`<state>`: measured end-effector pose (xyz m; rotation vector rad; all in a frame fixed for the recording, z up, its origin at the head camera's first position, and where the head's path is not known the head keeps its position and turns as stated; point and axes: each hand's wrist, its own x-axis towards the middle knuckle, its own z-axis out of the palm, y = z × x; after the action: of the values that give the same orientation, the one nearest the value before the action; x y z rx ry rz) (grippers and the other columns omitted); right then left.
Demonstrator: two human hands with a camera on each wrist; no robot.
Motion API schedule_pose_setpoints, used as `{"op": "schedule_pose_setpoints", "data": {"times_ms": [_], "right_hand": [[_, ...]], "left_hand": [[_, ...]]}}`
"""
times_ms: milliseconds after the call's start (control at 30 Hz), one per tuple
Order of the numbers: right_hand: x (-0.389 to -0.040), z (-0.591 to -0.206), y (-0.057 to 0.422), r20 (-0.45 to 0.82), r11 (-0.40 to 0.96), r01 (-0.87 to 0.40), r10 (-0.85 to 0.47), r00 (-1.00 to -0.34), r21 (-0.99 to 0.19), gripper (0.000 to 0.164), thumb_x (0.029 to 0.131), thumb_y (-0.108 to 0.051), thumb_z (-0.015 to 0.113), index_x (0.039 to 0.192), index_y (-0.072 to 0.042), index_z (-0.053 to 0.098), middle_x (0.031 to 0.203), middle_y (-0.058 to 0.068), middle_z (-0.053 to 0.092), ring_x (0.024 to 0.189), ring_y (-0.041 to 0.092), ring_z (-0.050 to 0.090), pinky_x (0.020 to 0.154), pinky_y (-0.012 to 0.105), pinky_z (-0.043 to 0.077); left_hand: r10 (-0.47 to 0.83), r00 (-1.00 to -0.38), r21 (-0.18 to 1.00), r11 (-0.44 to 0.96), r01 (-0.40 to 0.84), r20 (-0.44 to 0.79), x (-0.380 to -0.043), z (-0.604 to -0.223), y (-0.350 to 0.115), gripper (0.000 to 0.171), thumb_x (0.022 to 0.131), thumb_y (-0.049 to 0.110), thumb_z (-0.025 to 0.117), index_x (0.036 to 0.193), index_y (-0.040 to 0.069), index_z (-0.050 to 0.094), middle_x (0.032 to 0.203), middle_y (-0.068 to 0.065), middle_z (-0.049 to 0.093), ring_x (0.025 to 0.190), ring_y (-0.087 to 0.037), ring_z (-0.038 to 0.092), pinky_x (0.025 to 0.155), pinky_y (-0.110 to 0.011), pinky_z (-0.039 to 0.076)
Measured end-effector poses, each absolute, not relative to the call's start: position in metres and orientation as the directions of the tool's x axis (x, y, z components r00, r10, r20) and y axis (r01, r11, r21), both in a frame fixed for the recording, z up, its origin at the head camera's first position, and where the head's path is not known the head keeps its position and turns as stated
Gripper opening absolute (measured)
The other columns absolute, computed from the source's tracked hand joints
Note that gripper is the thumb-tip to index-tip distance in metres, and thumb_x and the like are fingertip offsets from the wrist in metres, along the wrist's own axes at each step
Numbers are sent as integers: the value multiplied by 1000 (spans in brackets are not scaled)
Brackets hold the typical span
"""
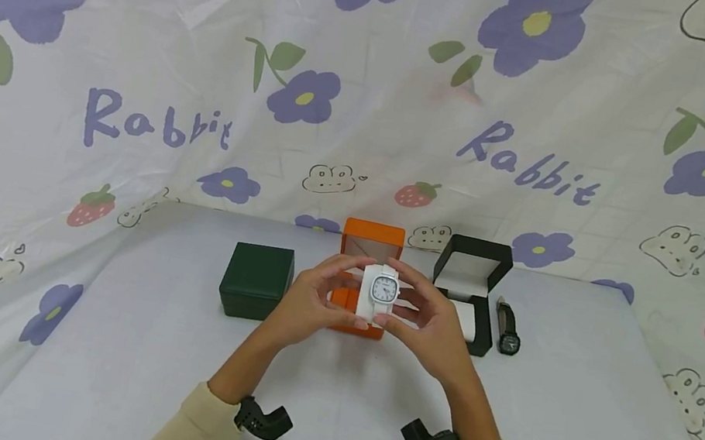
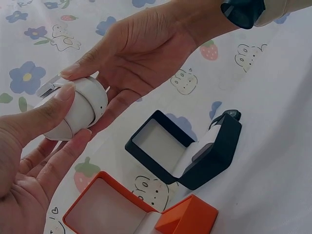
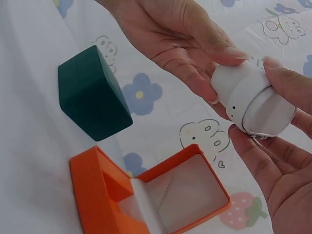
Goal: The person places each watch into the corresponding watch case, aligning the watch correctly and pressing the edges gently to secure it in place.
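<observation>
A white wristwatch [image 1: 385, 289] with a squarish face is wrapped around a white cushion [image 1: 366, 303]. Both hands hold it up, over the open orange box [image 1: 374, 233]. My left hand [image 1: 320, 294] pinches the cushion's left end between thumb and fingers. On the other side my right hand [image 1: 431, 320] grips the watch end, thumb below and fingers above. In the left wrist view the white strap [image 2: 92, 108] circles the cushion. The right wrist view shows the strap's holes and buckle [image 3: 262, 136] on the underside. The orange box's inside is partly hidden by the hands.
A closed dark green box [image 1: 256, 282] stands left of the orange one. To the right is an open black box [image 1: 482, 325] with a white cushion [image 1: 465, 320] in it. A black wristwatch [image 1: 508, 329] lies beside that box. Patterned cloth [image 1: 374, 98] hangs behind the table.
</observation>
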<state>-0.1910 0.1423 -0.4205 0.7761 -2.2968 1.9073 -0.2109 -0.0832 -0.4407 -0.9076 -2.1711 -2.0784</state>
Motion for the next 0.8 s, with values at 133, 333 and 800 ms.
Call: {"op": "schedule_pose_setpoints", "data": {"times_ms": [133,333,800], "right_hand": [[-190,-421,142,358,97,-410,-338,-871,-907,75,84,-1,82,149,-22,52,148,2,51,116,28,62,99,30,55],[-189,-419,141,356,104,-412,-345,-868,-905,76,83,0,82,149,-20,52,148,3,51,118,27,60,100,29,54],[-189,-421,138,354,55,-393,-334,-873,-918,75,83,5,81,149,-16,51,147,7,50,120,32,60,92,34,58]], "left_hand": [[395,-836,916,-39,399,381,-210,-440,-83,73,80,10,88,146,22,57,138,4,55,115,-25,64,79,-41,62],[401,-834,917,-41,397,379,-210,-441,-82,73,80,10,87,145,24,57,138,5,56,116,-23,64,79,-41,62],[392,-828,904,-23,427,401,-210,-441,-82,74,79,9,89,145,23,58,138,3,57,121,-24,58,82,-50,61]]}}
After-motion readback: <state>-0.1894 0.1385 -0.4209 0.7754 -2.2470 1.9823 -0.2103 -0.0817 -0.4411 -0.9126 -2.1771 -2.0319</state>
